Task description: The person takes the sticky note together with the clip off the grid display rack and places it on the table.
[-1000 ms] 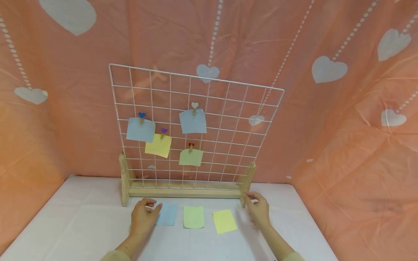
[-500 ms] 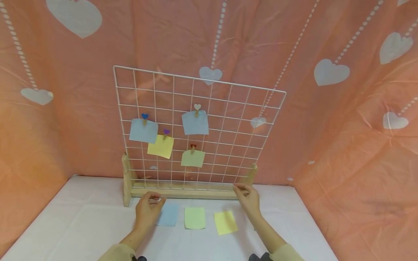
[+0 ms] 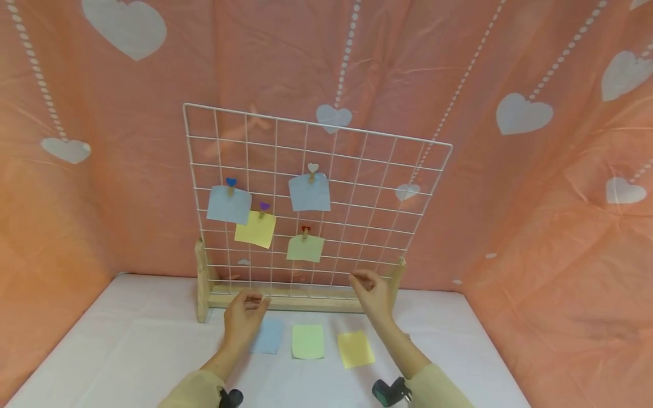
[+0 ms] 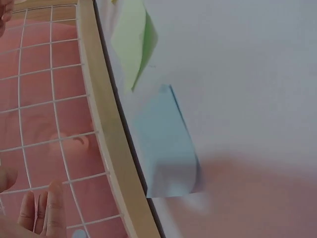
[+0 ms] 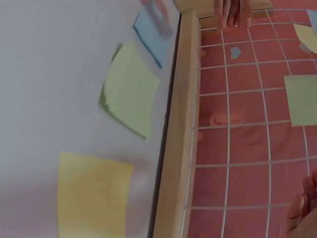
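My left hand (image 3: 242, 318) hovers in front of the lower left of a white wire grid (image 3: 364, 187). In the left wrist view its thumb and fingers (image 4: 55, 213) are apart with nothing between them. My right hand (image 3: 373, 296) is raised before the grid's lower right, its fingers loosely bent and holding nothing that I can see. Heart-topped clothespins hold notes on the grid: two blue notes (image 3: 229, 205), a yellow note (image 3: 256, 230) and a green note (image 3: 305, 249). On the table below lie a blue sticky note (image 3: 268, 339), a green one (image 3: 308, 341) and a yellow one (image 3: 356, 349).
The grid stands in a wooden base (image 3: 316, 303) on a white-covered table (image 3: 153, 340). Orange cloth (image 3: 510, 226) printed with hearts and dotted strings hangs behind and at both sides. Dark wrist-worn devices (image 3: 389, 392) show near the sleeves.
Both hands have risen toward the grid. The right hand has also moved left, from beside the wooden foot to before the wires. The notes have stayed in place.
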Demonstrator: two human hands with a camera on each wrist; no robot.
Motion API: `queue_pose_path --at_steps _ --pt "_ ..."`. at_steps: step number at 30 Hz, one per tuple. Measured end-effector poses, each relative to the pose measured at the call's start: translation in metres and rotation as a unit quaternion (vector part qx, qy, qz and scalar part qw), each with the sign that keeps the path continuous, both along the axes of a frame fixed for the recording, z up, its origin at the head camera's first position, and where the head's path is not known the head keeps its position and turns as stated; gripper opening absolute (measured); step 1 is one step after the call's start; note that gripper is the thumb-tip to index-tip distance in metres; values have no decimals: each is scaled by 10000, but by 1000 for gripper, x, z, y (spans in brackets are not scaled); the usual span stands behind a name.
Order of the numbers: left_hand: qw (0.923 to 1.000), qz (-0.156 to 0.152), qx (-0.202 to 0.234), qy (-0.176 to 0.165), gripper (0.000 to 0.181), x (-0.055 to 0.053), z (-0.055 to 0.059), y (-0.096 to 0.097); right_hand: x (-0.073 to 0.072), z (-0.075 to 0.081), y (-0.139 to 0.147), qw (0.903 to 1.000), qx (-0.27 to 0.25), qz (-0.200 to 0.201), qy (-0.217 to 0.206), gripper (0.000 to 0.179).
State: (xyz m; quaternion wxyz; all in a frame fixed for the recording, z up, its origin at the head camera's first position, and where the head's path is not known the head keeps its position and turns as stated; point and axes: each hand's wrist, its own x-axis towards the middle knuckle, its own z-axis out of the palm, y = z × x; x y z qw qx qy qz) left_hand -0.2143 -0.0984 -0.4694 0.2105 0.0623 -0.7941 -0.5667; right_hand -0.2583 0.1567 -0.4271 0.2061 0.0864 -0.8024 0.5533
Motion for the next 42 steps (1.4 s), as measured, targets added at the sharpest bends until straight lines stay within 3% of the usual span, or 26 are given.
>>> queue_pose_path --at_steps 22,29,36,42 --pt "9983 -215 372 399 26 -23 18 18 -18 31 -51 9989 -322 326 32 19" --pt "9979 -107 316 558 26 -29 27 22 3 69 -69 9976 -311 544 300 18" --pt "9975 -116 319 619 26 -32 33 25 3 76 -77 9960 -402 700 376 20" --pt "9965 -265 292 742 29 -36 37 27 2 83 -85 9963 -127 690 496 22"
